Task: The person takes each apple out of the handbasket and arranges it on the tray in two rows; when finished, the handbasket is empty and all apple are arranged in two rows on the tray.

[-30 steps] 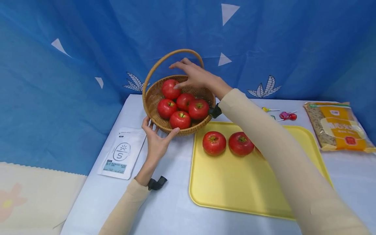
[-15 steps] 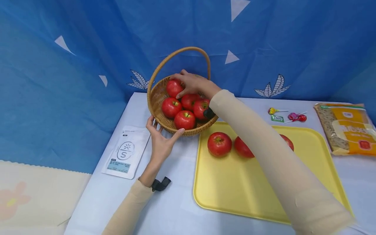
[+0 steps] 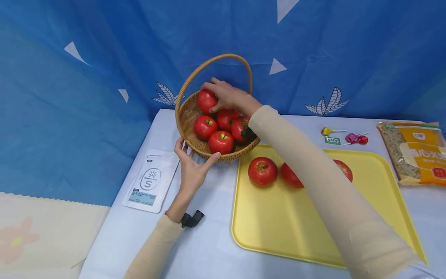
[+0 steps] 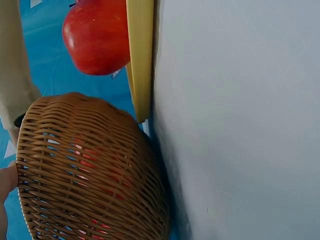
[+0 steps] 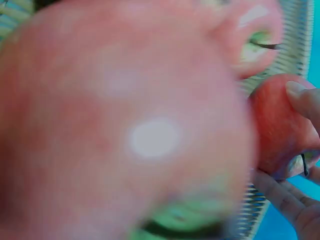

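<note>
The right hand (image 3: 228, 97) curls round the rearmost apple (image 3: 206, 101) in the wicker basket (image 3: 189, 116) — four more apples lie in front of it. The left hand (image 3: 192, 168), fingers spread, cups the basket's near rim. Right of the basket, the yellow tray (image 3: 278, 221) holds three apples.

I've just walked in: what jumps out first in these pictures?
The wicker basket of red apples at the back of the table, against a blue cloth. The right hand grips the rearmost apple in it, while the left hand steadies the basket's near rim. Beside it, a yellow tray holds more apples.
</note>
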The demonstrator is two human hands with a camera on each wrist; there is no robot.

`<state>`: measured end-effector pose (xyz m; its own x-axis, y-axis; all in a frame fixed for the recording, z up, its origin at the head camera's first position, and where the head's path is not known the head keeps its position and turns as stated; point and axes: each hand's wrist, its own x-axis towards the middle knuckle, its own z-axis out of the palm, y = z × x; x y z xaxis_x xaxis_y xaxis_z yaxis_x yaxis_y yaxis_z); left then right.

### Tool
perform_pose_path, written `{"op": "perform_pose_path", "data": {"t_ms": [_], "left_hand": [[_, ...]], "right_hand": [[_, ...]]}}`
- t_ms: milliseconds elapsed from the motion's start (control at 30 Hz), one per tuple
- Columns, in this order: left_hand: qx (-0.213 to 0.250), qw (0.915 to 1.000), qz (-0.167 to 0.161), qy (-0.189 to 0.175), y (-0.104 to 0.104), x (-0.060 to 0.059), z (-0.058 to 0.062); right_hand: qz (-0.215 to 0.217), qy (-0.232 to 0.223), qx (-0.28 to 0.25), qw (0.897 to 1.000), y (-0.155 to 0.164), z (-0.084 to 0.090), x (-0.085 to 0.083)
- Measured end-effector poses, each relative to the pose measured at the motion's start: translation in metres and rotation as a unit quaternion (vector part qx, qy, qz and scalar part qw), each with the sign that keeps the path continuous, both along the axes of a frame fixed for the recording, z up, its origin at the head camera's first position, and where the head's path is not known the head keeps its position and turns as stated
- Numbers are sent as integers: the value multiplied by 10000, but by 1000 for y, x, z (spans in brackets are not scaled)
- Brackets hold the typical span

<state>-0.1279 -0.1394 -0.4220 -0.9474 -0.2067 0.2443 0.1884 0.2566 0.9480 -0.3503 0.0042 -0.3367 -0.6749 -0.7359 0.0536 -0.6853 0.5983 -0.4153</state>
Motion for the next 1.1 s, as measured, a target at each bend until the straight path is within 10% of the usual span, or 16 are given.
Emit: {"op": "perform_pose_path", "data": {"t_ms": [400, 667, 1100], "left_hand": [[-42, 9999, 9, 164, -8, -8, -5], [-103, 9998, -130, 115, -1, -15, -9], [-46, 9999, -52, 104, -2, -19, -6]], "right_hand": [[657, 595, -207, 9958, 23, 34, 26], [746, 940, -490, 9916, 104, 49, 69], [-1174, 766, -221, 9899, 271, 12, 168]]}}
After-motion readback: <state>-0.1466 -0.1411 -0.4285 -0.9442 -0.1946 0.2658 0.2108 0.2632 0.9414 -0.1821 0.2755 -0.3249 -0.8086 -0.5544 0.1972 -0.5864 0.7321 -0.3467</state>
